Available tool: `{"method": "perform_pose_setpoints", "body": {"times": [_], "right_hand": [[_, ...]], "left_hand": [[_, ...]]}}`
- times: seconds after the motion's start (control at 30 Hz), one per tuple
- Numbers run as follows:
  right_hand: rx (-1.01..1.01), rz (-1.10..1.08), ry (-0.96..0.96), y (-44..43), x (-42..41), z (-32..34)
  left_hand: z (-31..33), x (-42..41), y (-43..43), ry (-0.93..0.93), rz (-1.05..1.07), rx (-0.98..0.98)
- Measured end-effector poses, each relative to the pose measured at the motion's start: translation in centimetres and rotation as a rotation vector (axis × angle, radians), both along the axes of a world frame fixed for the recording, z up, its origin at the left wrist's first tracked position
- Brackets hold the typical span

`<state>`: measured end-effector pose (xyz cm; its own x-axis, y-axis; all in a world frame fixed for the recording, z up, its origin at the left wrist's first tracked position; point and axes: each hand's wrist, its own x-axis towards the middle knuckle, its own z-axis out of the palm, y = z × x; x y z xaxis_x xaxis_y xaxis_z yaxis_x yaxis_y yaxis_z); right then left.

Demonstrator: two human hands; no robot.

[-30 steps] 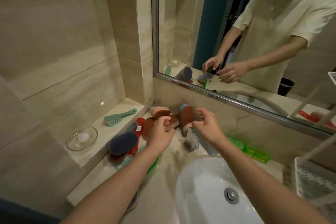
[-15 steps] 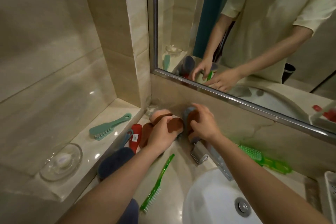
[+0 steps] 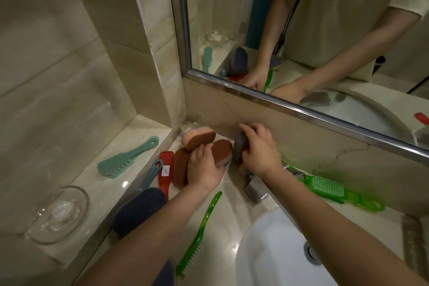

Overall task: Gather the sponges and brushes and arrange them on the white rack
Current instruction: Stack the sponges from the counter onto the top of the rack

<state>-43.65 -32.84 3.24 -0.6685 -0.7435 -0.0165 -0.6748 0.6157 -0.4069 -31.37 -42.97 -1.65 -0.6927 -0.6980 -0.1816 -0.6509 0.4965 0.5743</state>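
You are lowering both hands onto the sponges: left hand [image 3: 204, 169] fingers closing around the brown sponge [image 3: 221, 150], right hand [image 3: 260, 148] fingers gripping the grey sponge [image 3: 239, 146]; gathering is only beginning.

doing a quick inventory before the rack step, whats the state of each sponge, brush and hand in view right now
left hand: closed on a brown sponge
right hand: gripping a grey sponge
pink-backed sponge: tilted on the pile, untouched
teal brush: flat on the ledge
long green brush: lying loose on the counter
green scrub brush: flat behind the faucet
red brush: on the counter
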Motion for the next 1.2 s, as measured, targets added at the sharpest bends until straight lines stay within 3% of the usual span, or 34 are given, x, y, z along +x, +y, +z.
{"method": "perform_pose_setpoints", "body": {"times": [0.2,0.4,0.67,0.93,1.1,1.2], "right_hand": [[-0.016,-0.057,0.012,0.3,0.1,-0.2],[-0.073,-0.078,-0.044,0.4,0.1,0.3],[-0.127,-0.054,-0.144,1.2,1.1,1.3],[-0.468,-0.205,-0.299,1.7,2.9,3.2],[-0.575,-0.245,-0.293,3.8,4.2,4.9],[-0.654,-0.309,-0.379,5.8,5.0,6.0]], "left_hand": [[0.0,0.1,0.3,-0.096,0.014,-0.033],[0.4,0.4,0.6,-0.069,0.067,0.019],[0.6,1.4,1.6,-0.168,-0.033,-0.088],[4.4,2.9,1.6,0.183,0.206,0.048],[7.5,3.5,3.2,0.313,0.375,0.305],[9.8,3.6,5.4,0.499,0.320,0.448]]}}
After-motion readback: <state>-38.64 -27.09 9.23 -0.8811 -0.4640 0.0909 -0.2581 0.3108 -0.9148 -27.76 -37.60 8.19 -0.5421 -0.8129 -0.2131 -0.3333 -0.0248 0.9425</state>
